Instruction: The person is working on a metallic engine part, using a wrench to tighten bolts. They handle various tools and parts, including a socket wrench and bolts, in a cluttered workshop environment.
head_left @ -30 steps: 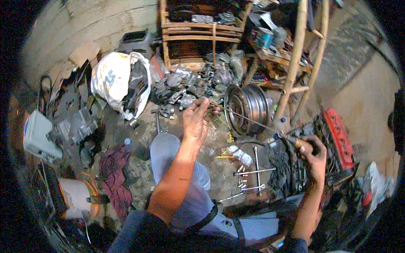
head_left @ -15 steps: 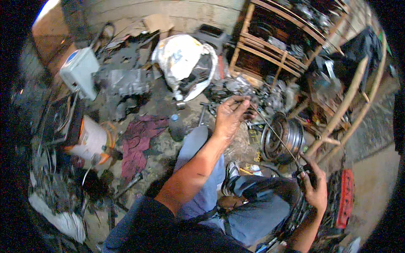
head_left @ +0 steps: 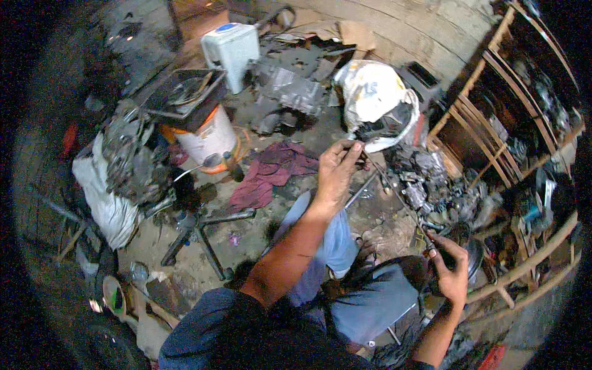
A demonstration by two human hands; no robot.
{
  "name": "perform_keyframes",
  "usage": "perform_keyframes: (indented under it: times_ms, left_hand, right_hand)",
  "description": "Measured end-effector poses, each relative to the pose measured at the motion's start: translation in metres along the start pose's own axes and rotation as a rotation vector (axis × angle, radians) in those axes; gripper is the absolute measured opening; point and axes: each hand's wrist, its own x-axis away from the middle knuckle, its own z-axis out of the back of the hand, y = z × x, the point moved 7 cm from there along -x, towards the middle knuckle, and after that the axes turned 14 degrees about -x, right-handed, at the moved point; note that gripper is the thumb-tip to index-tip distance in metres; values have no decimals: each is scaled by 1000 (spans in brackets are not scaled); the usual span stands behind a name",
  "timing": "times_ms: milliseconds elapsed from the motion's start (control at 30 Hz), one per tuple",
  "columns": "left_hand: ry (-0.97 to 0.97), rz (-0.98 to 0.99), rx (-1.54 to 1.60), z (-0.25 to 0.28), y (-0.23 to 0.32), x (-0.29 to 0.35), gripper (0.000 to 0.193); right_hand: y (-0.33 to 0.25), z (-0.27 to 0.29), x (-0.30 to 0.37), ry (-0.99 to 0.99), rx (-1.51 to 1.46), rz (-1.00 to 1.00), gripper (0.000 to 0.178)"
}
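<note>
A long thin metal rod slants between my two hands, in front of my body. My left hand is raised with thumb and fingers pinched at its far upper end; whether a small part sits in that pinch is too small to tell. At the near end, my right hand is closed round the rod with the index finger along it. That end looks dark and thicker, like a handle, though the fingers partly cover it. Below lie my bent legs in blue jeans.
Dark red cloth lies on the floor left of centre, behind a metal stand. A bucket carries a black tray. Beyond are a white sack and an engine part. Metal parts and a wooden rack occupy the right.
My view has swung left, so the surroundings have shifted right and the black tray has come into sight. Both hands keep hold of the rod in nearly the same pose.
</note>
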Motion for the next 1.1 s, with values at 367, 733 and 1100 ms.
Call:
perform_keyframes:
  times_ms: [367,733,1100]
  left_hand:
    - [311,-443,-555,119,169,86,8]
    - [531,-399,-656,194,215,167,8]
    - [661,-372,-677,282,247,210,21]
  right_hand:
    - [5,-57,-30,-221,-413,57,45]
    - [-43,-146,-36,-602,-315,114,29]
    - [-151,-239,-4,-836,-470,132,37]
